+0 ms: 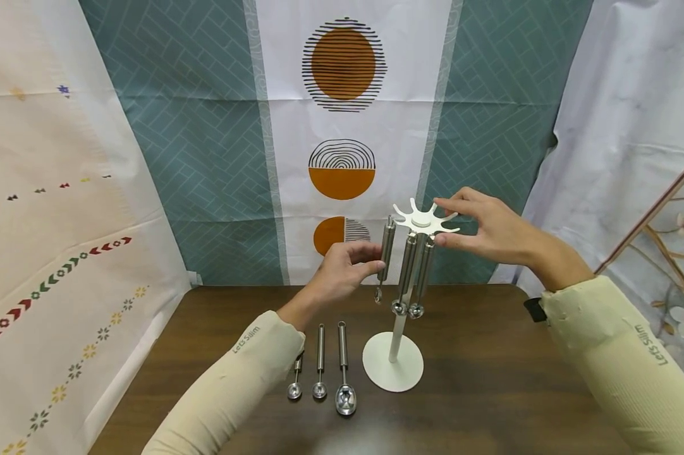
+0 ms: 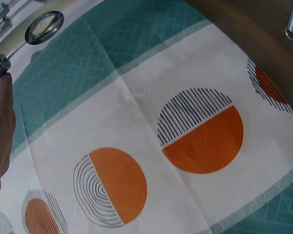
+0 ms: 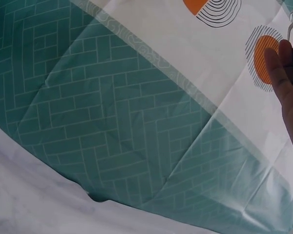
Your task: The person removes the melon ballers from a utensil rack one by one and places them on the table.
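A white rack (image 1: pixel 421 219) with a star-shaped top of hooked arms stands upright on a round base. Two metal spoons (image 1: pixel 407 272) with thick tubular handles and small bowls hang from it. My left hand (image 1: pixel 339 273) pinches a third spoon (image 1: pixel 386 253) by its handle, upright with the bowl down, at the rack's left arm. In the left wrist view, this spoon's oval bowl (image 2: pixel 44 28) shows at upper left. My right hand (image 1: pixel 484 227) grips the rack's top from the right, thumb and fingertips at its arms. Whether the left spoon's loop sits on a hook cannot be told.
Left of the rack base (image 1: pixel 393 373), three more spoons lie side by side on the brown table (image 1: pixel 478 379); the largest spoon (image 1: pixel 346 399) is nearest the base. My left sleeve partly covers the leftmost spoon (image 1: pixel 294 390). Patterned cloth (image 1: pixel 348 126) hangs behind the table.
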`<state>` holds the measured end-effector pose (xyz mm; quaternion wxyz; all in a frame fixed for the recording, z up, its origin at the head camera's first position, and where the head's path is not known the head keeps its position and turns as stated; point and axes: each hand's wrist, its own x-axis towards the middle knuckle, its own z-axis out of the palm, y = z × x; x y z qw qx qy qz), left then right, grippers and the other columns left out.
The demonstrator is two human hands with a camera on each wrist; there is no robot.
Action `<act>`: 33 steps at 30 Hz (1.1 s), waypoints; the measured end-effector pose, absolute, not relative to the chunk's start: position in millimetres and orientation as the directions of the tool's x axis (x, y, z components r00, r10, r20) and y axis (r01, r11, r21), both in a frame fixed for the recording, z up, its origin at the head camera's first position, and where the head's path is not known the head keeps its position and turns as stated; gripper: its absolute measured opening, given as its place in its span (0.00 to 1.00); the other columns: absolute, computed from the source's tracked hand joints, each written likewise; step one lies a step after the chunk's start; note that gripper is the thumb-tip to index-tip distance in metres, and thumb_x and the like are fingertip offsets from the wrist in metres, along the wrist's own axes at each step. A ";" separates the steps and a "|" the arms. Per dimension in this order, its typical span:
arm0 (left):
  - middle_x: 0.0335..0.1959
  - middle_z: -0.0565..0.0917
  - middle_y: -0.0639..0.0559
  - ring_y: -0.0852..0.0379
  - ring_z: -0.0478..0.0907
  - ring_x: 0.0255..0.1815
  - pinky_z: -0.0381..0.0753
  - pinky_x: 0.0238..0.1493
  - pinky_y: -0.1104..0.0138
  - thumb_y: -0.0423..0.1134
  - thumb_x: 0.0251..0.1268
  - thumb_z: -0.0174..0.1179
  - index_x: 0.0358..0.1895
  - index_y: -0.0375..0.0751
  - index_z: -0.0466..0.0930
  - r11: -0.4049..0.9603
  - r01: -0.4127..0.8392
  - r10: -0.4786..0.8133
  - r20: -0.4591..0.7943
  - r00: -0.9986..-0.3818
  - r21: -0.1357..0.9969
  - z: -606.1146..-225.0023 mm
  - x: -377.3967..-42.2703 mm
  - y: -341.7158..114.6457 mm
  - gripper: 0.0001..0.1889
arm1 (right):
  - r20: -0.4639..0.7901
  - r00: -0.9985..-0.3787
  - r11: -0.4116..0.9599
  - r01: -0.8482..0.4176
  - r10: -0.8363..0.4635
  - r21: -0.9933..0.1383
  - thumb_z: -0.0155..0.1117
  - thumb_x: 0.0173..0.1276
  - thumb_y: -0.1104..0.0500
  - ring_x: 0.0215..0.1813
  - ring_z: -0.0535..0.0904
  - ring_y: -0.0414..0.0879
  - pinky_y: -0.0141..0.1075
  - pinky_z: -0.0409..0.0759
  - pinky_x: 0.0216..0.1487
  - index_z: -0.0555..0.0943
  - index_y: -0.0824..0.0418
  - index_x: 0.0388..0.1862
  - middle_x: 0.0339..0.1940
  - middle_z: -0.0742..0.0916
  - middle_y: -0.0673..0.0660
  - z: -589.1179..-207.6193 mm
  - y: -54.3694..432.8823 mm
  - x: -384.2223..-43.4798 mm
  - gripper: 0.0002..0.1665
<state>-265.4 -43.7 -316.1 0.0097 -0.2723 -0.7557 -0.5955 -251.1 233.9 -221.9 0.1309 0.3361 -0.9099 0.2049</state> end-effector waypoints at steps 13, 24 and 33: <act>0.49 0.86 0.39 0.46 0.83 0.51 0.82 0.50 0.63 0.28 0.66 0.65 0.53 0.27 0.82 0.196 0.407 0.327 0.332 -0.885 0.892 -328.1 -261.7 -70.9 0.14 | 0.375 -0.757 0.699 -0.646 -0.535 -0.307 0.69 0.68 0.50 0.54 0.79 0.54 0.51 0.75 0.51 0.75 0.65 0.68 0.48 0.80 0.56 -223.4 235.5 -250.7 0.34; 0.46 0.86 0.41 0.47 0.83 0.49 0.81 0.53 0.59 0.29 0.65 0.65 0.51 0.28 0.83 0.255 0.399 0.282 0.327 -0.902 0.881 -346.4 -256.9 -96.9 0.13 | 0.329 -0.794 0.741 -0.601 -0.511 -0.301 0.69 0.67 0.46 0.52 0.78 0.52 0.49 0.74 0.48 0.68 0.66 0.74 0.48 0.81 0.57 -221.8 233.7 -251.5 0.43; 0.42 0.87 0.42 0.52 0.83 0.41 0.80 0.47 0.65 0.29 0.64 0.66 0.48 0.30 0.84 0.298 0.379 0.246 0.313 -0.917 0.876 -365.8 -254.3 -117.1 0.11 | 0.334 -0.799 0.735 -0.596 -0.500 -0.325 0.69 0.66 0.48 0.51 0.77 0.56 0.52 0.73 0.54 0.72 0.66 0.69 0.45 0.79 0.58 -221.5 232.5 -252.6 0.38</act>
